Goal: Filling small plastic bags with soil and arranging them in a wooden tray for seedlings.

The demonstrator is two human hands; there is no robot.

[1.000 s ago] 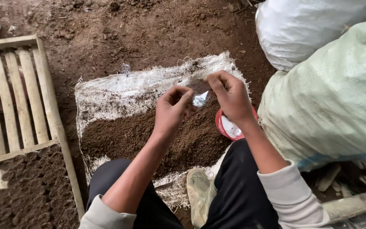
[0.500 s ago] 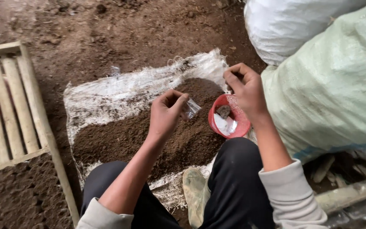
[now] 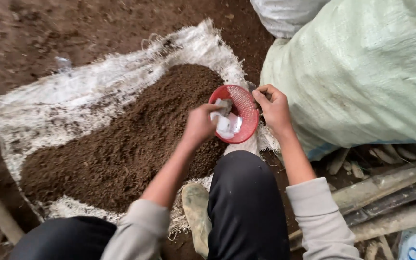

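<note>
Our left hand (image 3: pixel 199 124) pinches a small clear plastic packet (image 3: pixel 223 123) over the red mesh plastic basket (image 3: pixel 243 111), so contents fall inside; our right hand (image 3: pixel 274 107) grips its rim, steadying it above the brown soil heap (image 3: pixel 121 144).

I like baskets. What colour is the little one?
Red, a mesh basket; the head view shows it best.

Light grey long sleeves, soft knit fabric, pushed up toward the elbows on both arms, cuffs loose and bunched. Forearms bare, left hand (image 3: pixel 199 126) and right hand (image 3: pixel 274 107) bare, no gloves, rings or watch. Black trousers on both legs. One muddy olive-green rubber boot (image 3: pixel 196 212) below the left forearm.
</note>
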